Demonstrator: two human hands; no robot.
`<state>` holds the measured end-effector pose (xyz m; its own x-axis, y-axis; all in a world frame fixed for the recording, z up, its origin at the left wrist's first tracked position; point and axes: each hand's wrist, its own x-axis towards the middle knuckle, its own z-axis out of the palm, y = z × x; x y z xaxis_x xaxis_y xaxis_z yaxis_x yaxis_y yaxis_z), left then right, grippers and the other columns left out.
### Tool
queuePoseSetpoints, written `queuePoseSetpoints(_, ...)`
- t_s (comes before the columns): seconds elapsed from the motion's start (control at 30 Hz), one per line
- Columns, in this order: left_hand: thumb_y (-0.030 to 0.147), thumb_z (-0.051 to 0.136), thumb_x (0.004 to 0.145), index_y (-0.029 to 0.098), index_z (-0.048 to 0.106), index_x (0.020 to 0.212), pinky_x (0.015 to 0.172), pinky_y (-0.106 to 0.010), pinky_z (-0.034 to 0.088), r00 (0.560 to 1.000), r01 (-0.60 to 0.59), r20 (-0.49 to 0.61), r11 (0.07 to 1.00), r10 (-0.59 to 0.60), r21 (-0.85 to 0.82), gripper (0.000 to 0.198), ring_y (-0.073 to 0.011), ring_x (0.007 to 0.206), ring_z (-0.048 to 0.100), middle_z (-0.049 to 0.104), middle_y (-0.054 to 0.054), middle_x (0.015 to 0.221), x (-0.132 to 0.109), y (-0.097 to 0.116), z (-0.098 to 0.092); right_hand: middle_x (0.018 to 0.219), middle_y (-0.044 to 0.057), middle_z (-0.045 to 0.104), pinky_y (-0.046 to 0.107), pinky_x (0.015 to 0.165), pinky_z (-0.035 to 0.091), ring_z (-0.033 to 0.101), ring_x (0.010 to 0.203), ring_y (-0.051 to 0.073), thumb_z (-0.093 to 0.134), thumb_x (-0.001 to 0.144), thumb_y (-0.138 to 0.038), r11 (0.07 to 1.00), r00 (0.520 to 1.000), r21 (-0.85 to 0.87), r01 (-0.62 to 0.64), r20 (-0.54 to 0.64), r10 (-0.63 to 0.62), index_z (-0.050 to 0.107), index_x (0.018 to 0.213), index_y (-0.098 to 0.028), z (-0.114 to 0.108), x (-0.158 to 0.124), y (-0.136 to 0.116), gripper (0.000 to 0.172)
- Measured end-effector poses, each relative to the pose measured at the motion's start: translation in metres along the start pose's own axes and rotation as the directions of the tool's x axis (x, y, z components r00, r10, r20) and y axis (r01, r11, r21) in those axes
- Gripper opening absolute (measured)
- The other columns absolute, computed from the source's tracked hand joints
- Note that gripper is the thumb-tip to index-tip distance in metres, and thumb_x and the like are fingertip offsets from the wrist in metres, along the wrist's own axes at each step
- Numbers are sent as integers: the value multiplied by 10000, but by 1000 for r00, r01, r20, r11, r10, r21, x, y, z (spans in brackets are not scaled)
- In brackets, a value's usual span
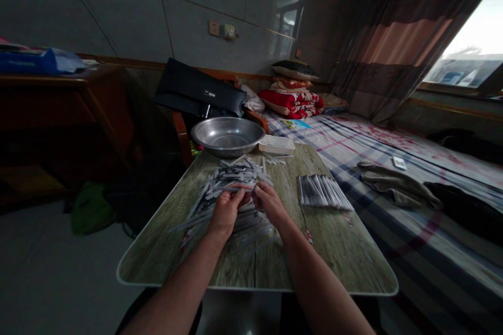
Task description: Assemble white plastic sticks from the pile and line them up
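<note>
Over the middle of the table, my left hand (227, 210) is closed, pinching a thin whitish pen-like tube (231, 189) that lies roughly level and points left. Close beside it, my right hand (269, 202) is closed too, its fingertips at the tube's right end. Whatever small part sits between those fingers is too small to make out. Under and beyond both hands spreads a loose heap of similar pale and dark tubes (239, 170). To the right, a neat row of pen-like tubes with dark ends (323, 191) lies side by side.
A wide metal basin (228, 136) and a shallow white plastic box (276, 144) stand at the far edge of the wood-patterned table (157, 256). Behind is a chair bearing a black flat-screen monitor (200, 89). On the right, a bed (377, 141) holds folded bedding and clothing.
</note>
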<state>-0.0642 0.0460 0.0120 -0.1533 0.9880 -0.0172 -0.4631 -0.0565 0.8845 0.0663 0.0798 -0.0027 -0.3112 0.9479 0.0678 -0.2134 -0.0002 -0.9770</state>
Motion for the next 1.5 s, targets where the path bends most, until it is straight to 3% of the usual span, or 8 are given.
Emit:
queuePoseSetpoints(0.4, 389, 717, 694, 185, 593, 868, 680, -260, 507, 994, -94, -62, 996, 94, 1, 295, -157, 747, 654, 687, -13, 817, 2, 1, -5, 512, -51, 431, 204, 412, 267, 352, 419, 75, 414, 837, -622, 968, 997, -248, 38, -54, -53, 503, 664, -190, -9, 3, -5, 473)
queuePoseSetpoints(0.57, 308, 675, 685, 206, 537, 995, 603, -235, 483, 989, -94, -120, 995, 88, -39, 355, -124, 623, 616, 596, 48, 674, 3, 6, -8, 495, -35, 463, 230, 505, 249, 395, 495, 91, 634, 731, -322, 590, 984, -788, 176, 127, -124, 571, 545, -175, -32, 2, -17, 246)
queuePoseSetpoints(0.8, 352, 664, 696, 198, 559, 949, 375, -137, 245, 997, -15, -79, 1000, 13, -15, 315, -45, 438, 387, 535, 56, 634, 0, 10, -4, 516, 6, 585, 253, 500, 248, 425, 483, 111, 727, 632, -304, 274, 971, -951, 145, 190, 146, 691, 574, -181, -38, -3, -12, 141)
queuePoseSetpoints(1.0, 434, 656, 724, 189, 564, 953, 371, -139, 225, 999, 40, 19, 999, -40, -7, 348, -43, 414, 350, 534, 45, 605, -3, 8, -4, 526, -24, 554, 230, 512, 277, 436, 511, 97, 658, 612, -154, 395, 963, -900, 184, 245, 110, 675, 595, -166, -40, -3, -12, 28)
queuePoseSetpoints(1.1, 407, 671, 716, 202, 542, 989, 370, -140, 218, 993, 84, 78, 996, -85, 15, 364, -39, 401, 339, 532, 53, 609, -6, 9, -4, 536, -41, 518, 216, 504, 298, 432, 508, 87, 640, 652, -171, 633, 977, -755, 174, 215, -11, 643, 630, -167, -39, -3, -20, 23)
queuePoseSetpoints(1.23, 420, 652, 738, 208, 537, 1030, 367, -137, 189, 970, 144, 182, 984, -161, 100, 379, -32, 386, 317, 520, 58, 600, -11, 11, -2, 576, -45, 520, 210, 468, 340, 434, 480, 86, 662, 729, -315, 978, 988, -146, 149, -20, -154, 610, 758, -190, -32, 0, -25, 138)
queuePoseSetpoints(1.33, 460, 610, 780, 196, 536, 1023, 367, -134, 159, 923, 204, 295, 965, -246, 166, 366, -24, 376, 267, 512, 59, 585, -15, 10, 0, 672, -23, 591, 207, 488, 391, 498, 536, 94, 734, 684, -300, 953, 979, 243, 181, -135, -152, 618, 835, -202, -26, 2, -24, 214)
queuePoseSetpoints(1.5, 484, 549, 819, 179, 511, 999, 362, -142, 139, 858, 245, 382, 927, -344, 283, 356, -31, 369, 234, 487, 65, 540, -20, 5, 3, 756, -20, 618, 218, 587, 456, 549, 622, 94, 750, 684, -237, 881, 968, 417, 222, -203, -147, 651, 995, -219, -21, 6, -18, 327)
